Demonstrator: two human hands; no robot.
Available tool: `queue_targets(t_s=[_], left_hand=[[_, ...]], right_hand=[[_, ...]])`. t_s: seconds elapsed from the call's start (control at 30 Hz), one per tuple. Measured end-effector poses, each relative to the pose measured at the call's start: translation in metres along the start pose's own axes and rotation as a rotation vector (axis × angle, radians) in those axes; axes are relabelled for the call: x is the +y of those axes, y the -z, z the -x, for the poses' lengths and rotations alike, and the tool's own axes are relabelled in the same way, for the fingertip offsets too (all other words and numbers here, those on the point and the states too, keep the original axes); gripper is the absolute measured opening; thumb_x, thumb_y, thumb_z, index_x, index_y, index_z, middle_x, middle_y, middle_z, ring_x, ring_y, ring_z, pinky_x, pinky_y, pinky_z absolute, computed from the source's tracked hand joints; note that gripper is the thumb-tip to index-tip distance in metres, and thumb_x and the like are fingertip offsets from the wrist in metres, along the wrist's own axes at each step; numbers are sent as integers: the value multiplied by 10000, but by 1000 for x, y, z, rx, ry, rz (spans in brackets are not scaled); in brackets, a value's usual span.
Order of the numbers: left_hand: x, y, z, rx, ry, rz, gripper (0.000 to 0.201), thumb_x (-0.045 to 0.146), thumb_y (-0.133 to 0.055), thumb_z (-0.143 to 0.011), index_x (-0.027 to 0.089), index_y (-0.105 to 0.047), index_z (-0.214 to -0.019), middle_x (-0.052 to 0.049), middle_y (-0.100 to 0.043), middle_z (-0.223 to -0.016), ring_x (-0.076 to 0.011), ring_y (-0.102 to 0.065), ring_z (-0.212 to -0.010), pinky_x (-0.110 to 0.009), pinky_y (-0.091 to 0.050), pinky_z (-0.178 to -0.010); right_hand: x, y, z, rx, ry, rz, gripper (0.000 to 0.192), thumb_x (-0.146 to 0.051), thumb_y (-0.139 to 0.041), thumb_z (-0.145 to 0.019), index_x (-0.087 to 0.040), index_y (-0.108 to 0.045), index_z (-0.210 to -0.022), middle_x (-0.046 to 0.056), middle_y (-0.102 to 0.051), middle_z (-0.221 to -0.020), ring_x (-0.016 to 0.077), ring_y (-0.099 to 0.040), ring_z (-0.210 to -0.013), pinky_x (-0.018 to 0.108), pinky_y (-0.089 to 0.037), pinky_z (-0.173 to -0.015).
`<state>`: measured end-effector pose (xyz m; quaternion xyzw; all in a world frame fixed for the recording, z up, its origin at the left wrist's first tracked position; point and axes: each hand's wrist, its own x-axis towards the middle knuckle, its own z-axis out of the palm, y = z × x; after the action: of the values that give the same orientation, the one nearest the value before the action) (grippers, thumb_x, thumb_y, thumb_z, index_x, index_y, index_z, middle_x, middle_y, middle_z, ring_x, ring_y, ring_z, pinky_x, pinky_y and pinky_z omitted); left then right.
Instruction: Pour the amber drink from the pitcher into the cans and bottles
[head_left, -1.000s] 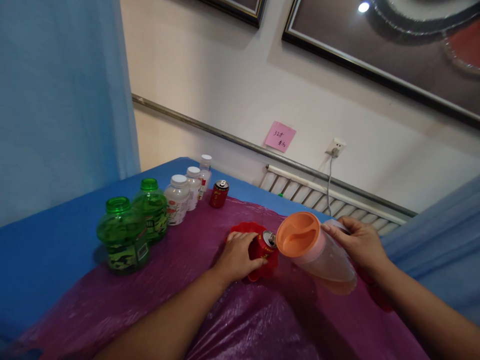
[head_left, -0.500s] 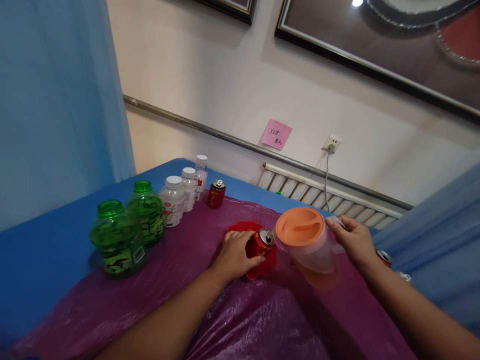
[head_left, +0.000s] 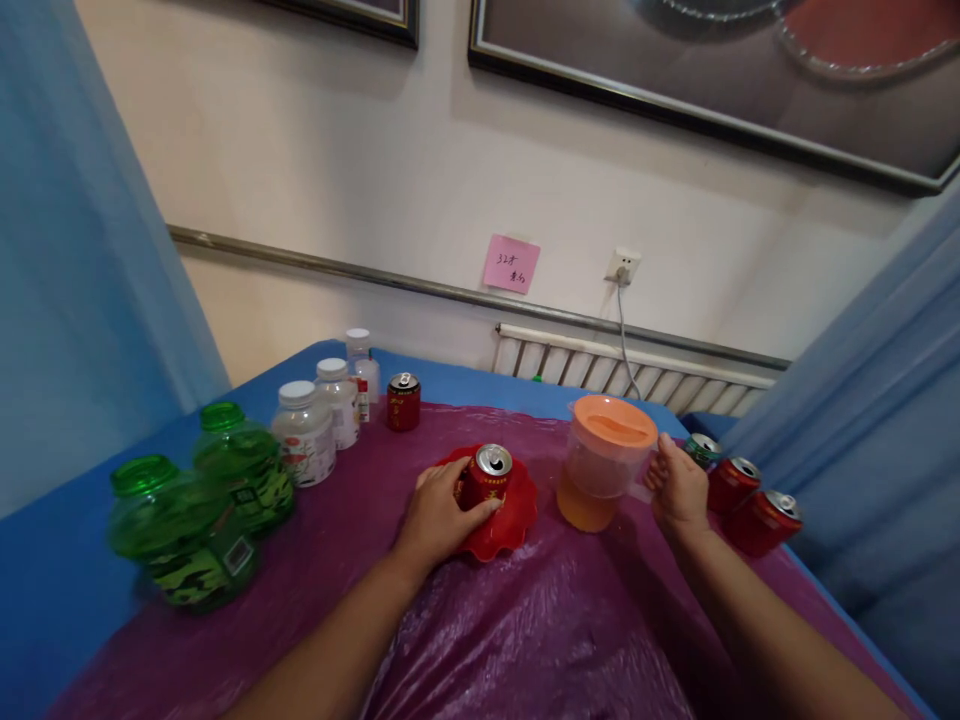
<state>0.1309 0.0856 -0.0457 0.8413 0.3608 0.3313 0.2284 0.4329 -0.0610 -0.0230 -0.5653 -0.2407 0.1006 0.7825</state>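
My left hand (head_left: 444, 508) is wrapped round a red drink can (head_left: 484, 482), whose top is open. The can stands upright on a red scalloped plate (head_left: 517, 515). To the right, my right hand (head_left: 676, 482) grips the handle of a clear plastic pitcher (head_left: 592, 480) with an orange lid (head_left: 613, 424). Amber liquid fills its lower part. The pitcher is upright beside the plate, and I cannot tell whether its base touches the table.
Two green jars (head_left: 180, 540) and several white-capped bottles (head_left: 304, 440) line the left side. A closed red can (head_left: 403, 402) stands behind the plate. More cans (head_left: 761, 520) stand at the right edge. Purple plastic sheeting (head_left: 525, 640) covers the blue table (head_left: 67, 540).
The pitcher has gone from tilted to upright, with my right hand still on its handle. My left hand keeps hold of the can. The view has shifted and levelled.
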Motion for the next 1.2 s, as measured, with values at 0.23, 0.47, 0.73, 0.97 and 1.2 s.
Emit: queue_targets(t_s=[0.23, 0.47, 0.73, 0.97, 1.2], left_hand=[[1, 3, -5, 52, 96, 16, 686, 506, -775, -683, 159, -651, -1262, -133, -727, -1223, -338, -654, -1106, -490, -492, -996], [2, 6, -6, 117, 98, 40, 678, 534, -762, -688, 160, -664, -1245, -127, -736, -1199, -333, -667, -1096, -483, -518, -970], [4, 5, -2, 140, -28, 3, 637, 554, -774, -697, 196, -677, -1215, -111, -743, -1153, -327, -674, -1072, -496, -520, -967], [8, 6, 2, 127, -148, -21, 595, 535, -763, -745, 222, -652, -1239, -91, -729, -1126, -305, -663, -1053, -481, -518, -963], [10, 8, 7, 117, -287, -27, 585, 540, -758, -757, 216, -635, -1229, -98, -736, -1135, -303, -676, -1064, -474, -521, -975]], right_hand=[[10, 19, 5, 60, -8, 22, 525, -682, -710, -727, -213, -483, -662, -94, -402, -534, 79, -352, -460, 236, -353, -471], [8, 28, 15, 195, 83, 149, 456, -612, -697, -770, -179, -617, -887, 16, -628, -856, 173, -579, -795, 329, -477, -767], [-10, 23, 97, 90, 461, 245, 253, -250, -673, -857, -226, -572, -1087, 88, -567, -1231, 251, -539, -1224, 484, -393, -1068], [-3, 2, 147, -348, 423, 451, 222, -159, -573, -927, -266, -578, -1121, 78, -620, -1216, 216, -587, -1173, 416, -475, -1005], [-14, -56, 139, -544, 275, 495, 590, -266, -711, -827, -274, -508, -1382, 86, -594, -1390, 265, -542, -1301, 473, -433, -1109]])
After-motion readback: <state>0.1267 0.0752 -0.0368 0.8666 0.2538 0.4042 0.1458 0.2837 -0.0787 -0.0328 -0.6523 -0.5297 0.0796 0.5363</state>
